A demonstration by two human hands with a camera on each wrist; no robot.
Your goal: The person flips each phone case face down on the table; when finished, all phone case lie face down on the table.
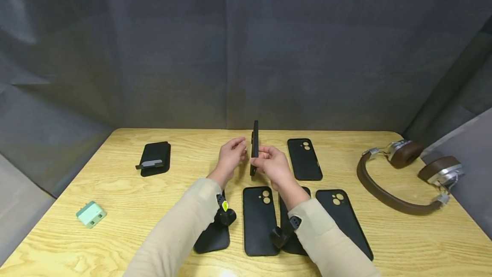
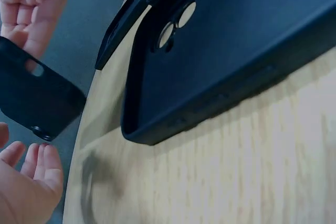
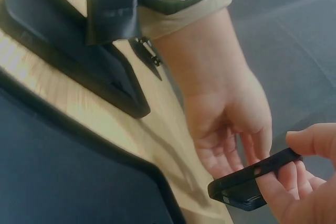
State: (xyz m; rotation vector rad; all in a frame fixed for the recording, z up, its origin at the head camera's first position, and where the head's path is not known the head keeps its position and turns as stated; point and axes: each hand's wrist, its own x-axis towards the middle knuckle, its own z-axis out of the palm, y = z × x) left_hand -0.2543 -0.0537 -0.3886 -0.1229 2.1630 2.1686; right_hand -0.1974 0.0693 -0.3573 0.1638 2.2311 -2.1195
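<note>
My right hand (image 1: 274, 168) pinches a black phone case (image 1: 255, 144) by its lower part and holds it upright, edge-on, above the table. In the right wrist view the thumb and fingers of that hand (image 3: 304, 182) lie on either side of the case (image 3: 252, 177). My left hand (image 1: 229, 157) is just left of the case, its fingers loosely bent and holding nothing. The left wrist view puts the left fingertips (image 2: 50, 156) close below the case (image 2: 39, 93); whether they touch it I cannot tell.
Several more black phone cases lie about, including one front centre (image 1: 260, 221), one front right (image 1: 344, 221) and one behind (image 1: 305, 159). A black folding stand (image 1: 154, 157) and a green charger plug (image 1: 91, 214) lie left; brown headphones (image 1: 396, 200) lie right.
</note>
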